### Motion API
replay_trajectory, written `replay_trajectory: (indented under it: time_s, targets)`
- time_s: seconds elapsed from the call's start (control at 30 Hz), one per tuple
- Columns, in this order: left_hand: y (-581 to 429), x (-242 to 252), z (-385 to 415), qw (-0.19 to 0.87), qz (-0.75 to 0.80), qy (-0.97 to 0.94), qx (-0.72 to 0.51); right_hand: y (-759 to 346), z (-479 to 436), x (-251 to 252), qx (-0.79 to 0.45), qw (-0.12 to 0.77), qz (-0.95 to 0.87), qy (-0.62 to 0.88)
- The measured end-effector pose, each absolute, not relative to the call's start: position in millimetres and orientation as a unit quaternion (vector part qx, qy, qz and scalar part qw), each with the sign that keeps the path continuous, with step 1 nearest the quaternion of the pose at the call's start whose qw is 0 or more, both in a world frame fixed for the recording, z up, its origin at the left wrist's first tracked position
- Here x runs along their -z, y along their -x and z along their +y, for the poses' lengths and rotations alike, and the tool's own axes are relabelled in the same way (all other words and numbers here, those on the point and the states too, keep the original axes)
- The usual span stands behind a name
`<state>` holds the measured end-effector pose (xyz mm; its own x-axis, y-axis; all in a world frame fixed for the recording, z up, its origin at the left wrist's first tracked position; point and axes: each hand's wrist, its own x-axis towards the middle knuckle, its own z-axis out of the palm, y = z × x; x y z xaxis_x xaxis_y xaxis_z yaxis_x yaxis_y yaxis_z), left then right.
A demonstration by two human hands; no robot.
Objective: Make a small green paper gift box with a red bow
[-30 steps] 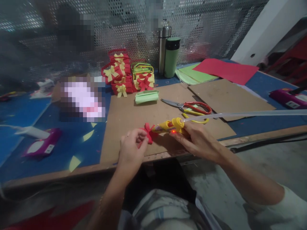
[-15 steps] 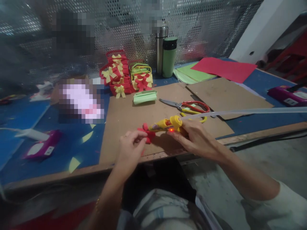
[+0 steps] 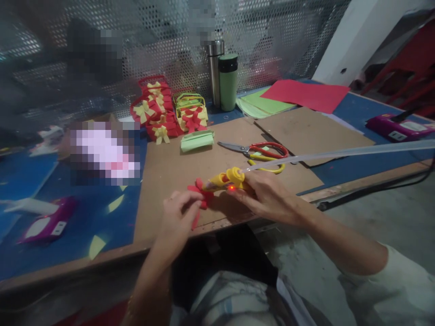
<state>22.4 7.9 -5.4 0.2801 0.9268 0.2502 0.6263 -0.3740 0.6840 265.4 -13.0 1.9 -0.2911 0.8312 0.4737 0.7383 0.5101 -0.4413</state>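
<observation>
My left hand [image 3: 178, 213] pinches a small red paper bow [image 3: 200, 195] just above the cardboard mat [image 3: 176, 167] near the table's front edge. My right hand [image 3: 265, 194] grips a yellow glue gun [image 3: 226, 179] with a lit red lamp; its nozzle points left and touches the bow. A long clear glue stick [image 3: 340, 153] runs out of the gun's back toward the right.
Red-handled and yellow-handled scissors [image 3: 263, 151] lie behind my right hand. A folded green paper piece [image 3: 197, 139], finished red and yellow bow baskets [image 3: 163, 115], two flasks [image 3: 222, 81], coloured sheets [image 3: 299, 95] and purple glue guns [image 3: 396, 129] stand on the blue table.
The view has shifted, so everything sits further left in the frame. My hands have kept bow and glue gun together, with my left fingers closing lower around the bow.
</observation>
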Motion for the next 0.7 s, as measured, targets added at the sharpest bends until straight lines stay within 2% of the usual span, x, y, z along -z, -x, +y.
replay_trajectory:
  time_s: [0.7]
  targets:
    - [-22.8,5.1,6.7,0.225,0.518,-0.767,-0.305,-266.1,-12.2,-2.4,-0.033,0.307,-0.819,0.484]
